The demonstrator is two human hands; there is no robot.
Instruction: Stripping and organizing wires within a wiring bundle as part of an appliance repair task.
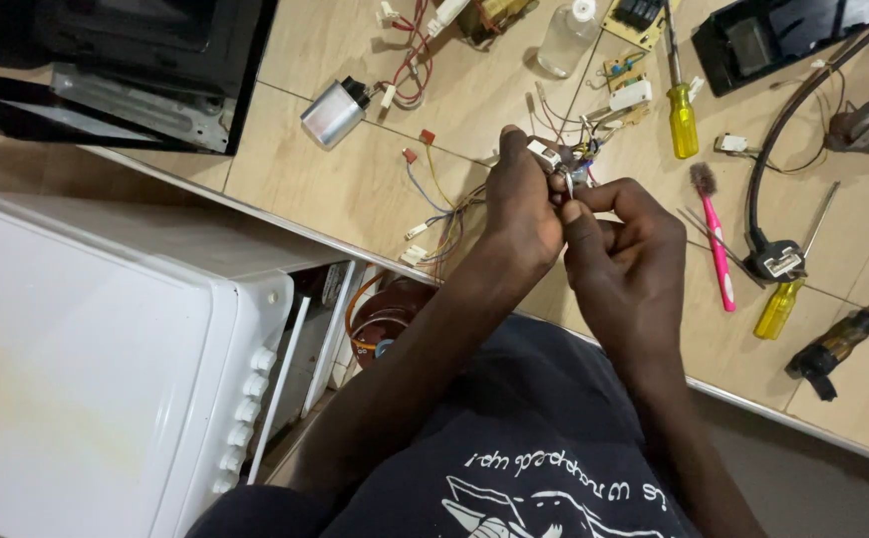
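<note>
The left hand (pixel 520 204) and the right hand (pixel 626 257) met over the tiled floor (pixel 355 169), fingers curled in and pinching a small bundle of wires with a white connector (pixel 558 157) at its top. The bundle sat just above both hands, at about 12 o'clock from them, and most of it was buried between the fingertips, so how the wires ran could not be made out. More thin wires (pixel 439 214) trailed out at 9 o'clock from the left hand, ending in small white plugs.

At 10 o'clock lay a silver capacitor (pixel 334 113). At 1 o'clock a yellow-handled screwdriver (pixel 681 105) pointed away, its tip near a small circuit board (pixel 636 18) cut off by the top edge. At 3 o'clock lay a pink toothbrush (pixel 716 239), and beyond it a black cable with a plug (pixel 775 259). A second yellow screwdriver (pixel 791 284) lay at 4 o'clock. A clear bottle (pixel 566 36) stood at 12 o'clock. The white appliance casing (pixel 96 369) filled the 8 o'clock corner, its interior mostly shadowed.
</note>
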